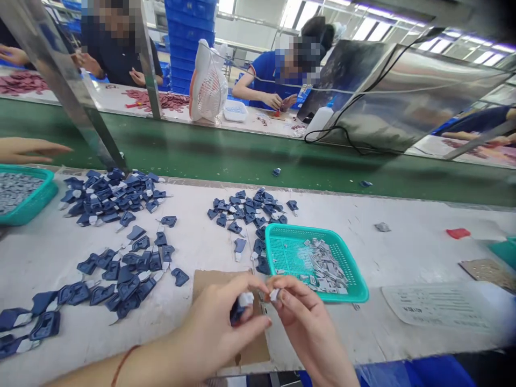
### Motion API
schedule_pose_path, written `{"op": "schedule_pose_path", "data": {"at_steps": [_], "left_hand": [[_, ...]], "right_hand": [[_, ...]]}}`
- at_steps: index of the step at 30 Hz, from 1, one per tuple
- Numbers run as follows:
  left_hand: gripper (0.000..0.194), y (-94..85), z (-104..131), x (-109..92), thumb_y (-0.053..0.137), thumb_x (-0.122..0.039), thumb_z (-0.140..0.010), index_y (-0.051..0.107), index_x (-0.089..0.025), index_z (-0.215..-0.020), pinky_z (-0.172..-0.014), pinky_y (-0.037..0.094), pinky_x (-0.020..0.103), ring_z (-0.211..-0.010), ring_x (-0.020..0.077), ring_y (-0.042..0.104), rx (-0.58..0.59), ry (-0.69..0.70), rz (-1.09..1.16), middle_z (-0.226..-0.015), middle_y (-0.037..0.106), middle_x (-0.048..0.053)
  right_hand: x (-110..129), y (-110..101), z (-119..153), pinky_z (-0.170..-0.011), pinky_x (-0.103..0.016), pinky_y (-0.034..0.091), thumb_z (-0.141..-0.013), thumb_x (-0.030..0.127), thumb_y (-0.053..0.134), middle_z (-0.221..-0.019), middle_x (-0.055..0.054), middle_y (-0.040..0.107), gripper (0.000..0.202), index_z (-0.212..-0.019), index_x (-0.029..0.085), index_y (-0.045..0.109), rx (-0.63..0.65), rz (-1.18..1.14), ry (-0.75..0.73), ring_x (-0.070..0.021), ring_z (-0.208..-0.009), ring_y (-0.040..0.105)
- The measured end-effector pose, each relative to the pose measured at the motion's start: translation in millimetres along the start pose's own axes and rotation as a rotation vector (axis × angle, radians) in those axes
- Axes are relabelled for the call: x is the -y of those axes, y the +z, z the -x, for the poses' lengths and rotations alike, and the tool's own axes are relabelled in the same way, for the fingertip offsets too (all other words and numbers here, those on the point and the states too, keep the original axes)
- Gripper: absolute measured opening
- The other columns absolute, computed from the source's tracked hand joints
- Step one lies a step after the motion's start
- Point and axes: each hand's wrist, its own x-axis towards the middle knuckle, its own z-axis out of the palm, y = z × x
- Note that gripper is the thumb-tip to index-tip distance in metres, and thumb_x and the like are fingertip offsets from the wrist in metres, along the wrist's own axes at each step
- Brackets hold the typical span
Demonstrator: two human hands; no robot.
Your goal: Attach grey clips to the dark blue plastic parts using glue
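My left hand [217, 317] curls around a dark blue plastic part [237, 313] with a pale grey tip, above a piece of brown cardboard [253, 349]. Close beside it, my right hand [306, 317] pinches a small light grey plastic piece [274, 294] between thumb and finger. The fingertips of both hands nearly meet. Behind my right hand stands a teal basket [358, 279] holding many small grey pieces [326, 266]. Loose blue parts [250, 207] lie behind the cardboard, and larger heaps of blue parts [116, 193] spread over the table at left.
Another teal basket [50, 196] sits at far left, near another person's hand [32, 149]. A green conveyor belt [226, 156] runs behind the table. A printed sheet [431, 306] and a red piece [458, 233] lie at right. Several people work across the belt.
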Motion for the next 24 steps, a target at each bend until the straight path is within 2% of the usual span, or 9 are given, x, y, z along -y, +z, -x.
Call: {"op": "schedule_pose_path", "data": {"at_steps": [5,8,10,12,14,16,19,21,24], "left_hand": [[0.012,14.0,16.5,25.4,0.061,-0.026,-0.091,0.065,-0.024,-0.102,-0.067,0.044,0.022,-0.068,0.0131,0.056,-0.21,0.123,-0.067,-0.075,0.062,-0.003],[0.008,14.4,24.5,37.1,0.059,-0.022,-0.092,0.066,-0.021,-0.097,-0.068,0.044,0.021,-0.071,0.012,0.058,-0.226,0.196,-0.094,-0.08,0.066,-0.001],[0.006,13.3,30.0,43.0,0.06,-0.02,-0.092,0.066,-0.021,-0.094,-0.068,0.045,0.019,-0.071,0.0112,0.059,-0.22,0.187,-0.074,-0.08,0.066,-0.001],[0.006,11.2,35.3,46.9,0.061,-0.019,-0.091,0.066,-0.021,-0.092,-0.067,0.045,0.019,-0.07,0.0108,0.059,-0.22,0.167,-0.053,-0.08,0.067,-0.002],[0.007,8.4,40.6,48.7,0.06,-0.018,-0.092,0.066,-0.021,-0.093,-0.068,0.046,0.019,-0.071,0.0109,0.06,-0.203,0.156,-0.051,-0.082,0.068,-0.001],[0.009,5.3,45.8,49.0,0.057,-0.019,-0.093,0.065,-0.022,-0.097,-0.069,0.046,0.02,-0.073,0.0118,0.061,-0.161,0.136,-0.066,-0.085,0.068,-0.001],[0.012,1.8,53.0,49.6,0.054,-0.019,-0.095,0.063,-0.022,-0.101,-0.068,0.046,0.021,-0.076,0.0133,0.062,-0.075,0.12,-0.109,-0.087,0.067,0.001],[0.016,1.0,56.3,51.1,0.051,-0.015,-0.094,0.062,-0.021,-0.103,-0.068,0.046,0.023,-0.077,0.0147,0.063,-0.032,0.144,-0.164,-0.087,0.067,0.002],[0.019,1.9,58.3,54.6,0.048,-0.011,-0.094,0.062,-0.02,-0.104,-0.069,0.046,0.024,-0.079,0.0164,0.064,-0.022,0.166,-0.239,-0.088,0.066,0.003]], "right_hand": [[-22.0,22.0,17.7,-0.062,-0.018,0.05,-0.065,0.035,0.088,-0.074,0.0,0.067,0.023,-0.077,0.021,0.074,-0.046,-0.207,0.16,-0.0098,-0.066,0.061],[-34.9,27.8,27.9,-0.066,-0.018,0.051,-0.068,0.035,0.087,-0.076,0.0,0.069,0.022,-0.077,0.021,0.073,-0.056,-0.214,0.186,-0.0107,-0.07,0.063],[-41.8,28.6,34.8,-0.069,-0.019,0.052,-0.071,0.037,0.084,-0.078,-0.001,0.071,0.019,-0.079,0.023,0.073,-0.064,-0.155,0.17,-0.0116,-0.073,0.065],[-45.7,26.6,41.5,-0.073,-0.02,0.054,-0.077,0.04,0.079,-0.084,-0.002,0.073,0.017,-0.083,0.025,0.074,-0.069,-0.012,0.105,-0.0142,-0.079,0.068],[-46.0,22.5,47.4,-0.078,-0.024,0.056,-0.082,0.041,0.073,-0.093,-0.004,0.075,0.017,-0.091,0.026,0.075,-0.052,0.228,-0.018,-0.0183,-0.088,0.069],[-43.6,18.0,52.2,-0.082,-0.028,0.057,-0.086,0.035,0.068,-0.099,-0.006,0.074,0.016,-0.098,0.028,0.074,-0.006,0.515,-0.184,-0.0211,-0.094,0.07],[-38.7,14.2,57.2,-0.081,-0.028,0.058,-0.086,0.024,0.068,-0.099,-0.004,0.074,0.018,-0.102,0.03,0.073,0.062,0.863,-0.433,-0.0208,-0.092,0.071],[-36.9,14.3,59.8,-0.078,-0.028,0.059,-0.085,0.02,0.068,-0.098,-0.004,0.075,0.023,-0.105,0.029,0.071,0.093,0.984,-0.543,-0.0208,-0.089,0.072],[-37.1,17.0,63.1,-0.076,-0.029,0.06,-0.086,0.019,0.066,-0.097,-0.004,0.076,0.022,-0.107,0.028,0.069,0.109,1.067,-0.596,-0.0216,-0.087,0.072]]}}
